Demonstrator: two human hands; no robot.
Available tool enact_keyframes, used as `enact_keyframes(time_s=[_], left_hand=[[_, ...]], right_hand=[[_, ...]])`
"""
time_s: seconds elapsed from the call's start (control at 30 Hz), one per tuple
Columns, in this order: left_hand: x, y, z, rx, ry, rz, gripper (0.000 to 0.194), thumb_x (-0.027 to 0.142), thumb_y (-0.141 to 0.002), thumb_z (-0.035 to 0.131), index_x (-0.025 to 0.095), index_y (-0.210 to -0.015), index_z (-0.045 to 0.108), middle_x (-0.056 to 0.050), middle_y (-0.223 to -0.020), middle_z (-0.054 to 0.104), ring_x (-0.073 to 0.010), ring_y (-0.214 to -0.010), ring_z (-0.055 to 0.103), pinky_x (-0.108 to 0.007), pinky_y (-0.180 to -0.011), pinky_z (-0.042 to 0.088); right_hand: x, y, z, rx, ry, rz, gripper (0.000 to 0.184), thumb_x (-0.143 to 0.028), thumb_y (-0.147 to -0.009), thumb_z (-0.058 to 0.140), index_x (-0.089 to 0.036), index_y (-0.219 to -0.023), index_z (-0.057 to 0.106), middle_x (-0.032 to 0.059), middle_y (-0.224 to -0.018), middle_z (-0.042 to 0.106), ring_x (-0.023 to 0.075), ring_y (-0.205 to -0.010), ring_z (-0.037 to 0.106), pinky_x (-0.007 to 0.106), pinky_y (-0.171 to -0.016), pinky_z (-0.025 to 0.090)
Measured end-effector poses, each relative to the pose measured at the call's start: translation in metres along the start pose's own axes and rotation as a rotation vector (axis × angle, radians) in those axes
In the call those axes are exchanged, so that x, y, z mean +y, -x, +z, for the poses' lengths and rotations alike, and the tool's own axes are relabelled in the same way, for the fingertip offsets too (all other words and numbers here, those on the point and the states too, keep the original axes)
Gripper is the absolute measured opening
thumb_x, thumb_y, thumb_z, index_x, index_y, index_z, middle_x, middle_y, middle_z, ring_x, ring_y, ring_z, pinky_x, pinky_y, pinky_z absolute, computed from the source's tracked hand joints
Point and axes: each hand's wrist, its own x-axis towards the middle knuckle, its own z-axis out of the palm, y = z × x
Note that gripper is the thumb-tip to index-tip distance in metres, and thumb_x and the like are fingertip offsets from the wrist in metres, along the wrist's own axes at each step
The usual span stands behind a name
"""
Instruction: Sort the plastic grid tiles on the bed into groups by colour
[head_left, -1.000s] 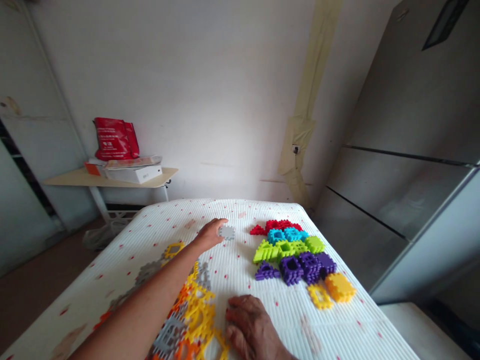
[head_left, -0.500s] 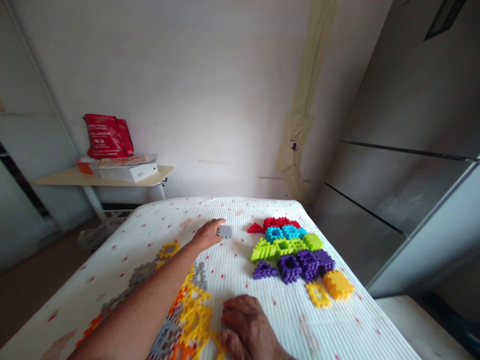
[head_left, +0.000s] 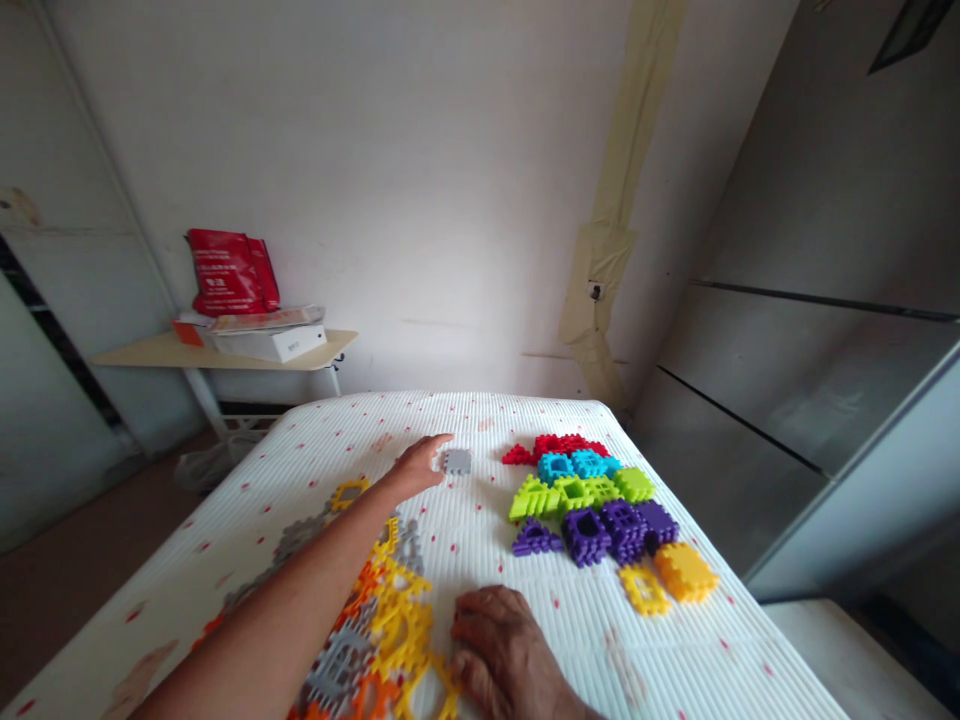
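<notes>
The flat grey notched plastic square point(head_left: 457, 461) lies at far centre on the white ribbed, red-spotted cover point(head_left: 555, 660), perhaps set apart to stay distinct. Just left, the left hand point(head_left: 420, 467) has thumb and fingers spread; contact is unclear. To the right, notched plastic pieces in colour rows point(head_left: 622, 527) seem grouped by shade; near left lies a mixed grey, orange and yellow plastic pile point(head_left: 386, 610). The right hand point(head_left: 502, 640) rests near centre, fingers curled, probably for support; anything beneath is hidden. Compared with half a second ago, the square sits farther right of the left fingers, suggesting a loosened grip.

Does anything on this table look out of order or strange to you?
The jumble of yellow, orange and grey pieces at near left looks untidy: its colours are mixed, whereas the stacks at right are grouped by colour.
</notes>
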Motion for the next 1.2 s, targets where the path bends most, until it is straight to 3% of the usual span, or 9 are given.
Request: enact_keyframes(time_s=[0.13,0.27,0.37,0.53,0.8,1.03,1.2], left_hand=[[-0.02,0.027,-0.045,0.018,-0.016,-0.101,0.046,0.011,-0.066,0.052,0.018,-0.111,0.061,-0.004,-0.108,0.067,-0.0172,-0.096,0.062,-0.027,-0.083,0.049],[-0.053,0.07,-0.102,0.053,-0.105,-0.254,0.029,0.021,-0.063,0.052,0.016,-0.086,0.069,-0.005,-0.087,0.072,-0.0217,-0.086,0.065,-0.029,-0.078,0.049],[-0.069,0.1,-0.124,0.05,-0.144,-0.339,0.028,0.023,-0.059,0.052,0.016,-0.081,0.07,-0.006,-0.083,0.072,-0.0234,-0.084,0.066,-0.029,-0.076,0.049],[-0.071,0.116,-0.113,0.046,-0.156,-0.374,0.041,0.02,-0.055,0.056,0.017,-0.094,0.068,-0.006,-0.103,0.07,-0.0227,-0.099,0.063,-0.026,-0.085,0.046],[-0.053,0.098,-0.088,0.015,-0.172,-0.309,0.044,0.02,-0.057,0.067,0.024,-0.1,0.066,-0.004,-0.102,0.069,-0.025,-0.104,0.06,-0.03,-0.088,0.045],[-0.048,0.09,-0.076,-0.013,-0.186,-0.277,0.04,0.019,-0.071,0.067,0.014,-0.111,0.058,-0.009,-0.117,0.061,-0.0226,-0.107,0.056,-0.043,-0.092,0.042],[-0.046,0.089,-0.074,0.067,-0.189,-0.264,0.064,-0.001,-0.052,0.062,0.019,-0.113,0.058,-0.005,-0.109,0.06,-0.0228,-0.107,0.054,-0.03,-0.091,0.041]], right_hand=[[-0.003,0.0,-0.004,-0.021,-0.012,-0.004,0.022,-0.029,-0.089,0.044,-0.021,-0.098,0.062,0.0064,-0.101,0.064,0.0198,-0.093,0.056,0.035,-0.085,0.043],[-0.002,-0.001,-0.004,-0.04,0.012,-0.033,0.02,-0.028,-0.089,0.046,-0.021,-0.098,0.061,0.0072,-0.101,0.064,0.0208,-0.095,0.056,0.036,-0.085,0.044],[-0.001,-0.001,-0.004,-0.052,0.033,-0.055,0.019,-0.028,-0.089,0.046,-0.021,-0.099,0.061,0.0074,-0.101,0.064,0.0209,-0.095,0.057,0.036,-0.084,0.044],[-0.001,-0.002,-0.005,-0.058,0.061,-0.068,0.021,-0.027,-0.09,0.044,-0.021,-0.101,0.06,0.0078,-0.103,0.064,0.0206,-0.097,0.057,0.035,-0.085,0.044],[-0.004,-0.003,-0.006,-0.039,0.051,-0.063,0.022,-0.029,-0.091,0.042,-0.021,-0.098,0.061,0.0072,-0.101,0.064,0.0203,-0.096,0.057,0.035,-0.085,0.045],[-0.005,-0.003,-0.007,-0.036,0.051,-0.068,0.02,-0.028,-0.091,0.043,-0.021,-0.097,0.061,0.0066,-0.101,0.064,0.0197,-0.094,0.057,0.034,-0.084,0.044],[-0.005,-0.004,-0.005,-0.035,0.051,-0.064,0.022,-0.029,-0.091,0.042,-0.02,-0.096,0.061,0.0069,-0.101,0.064,0.0194,-0.094,0.057,0.034,-0.084,0.044]])
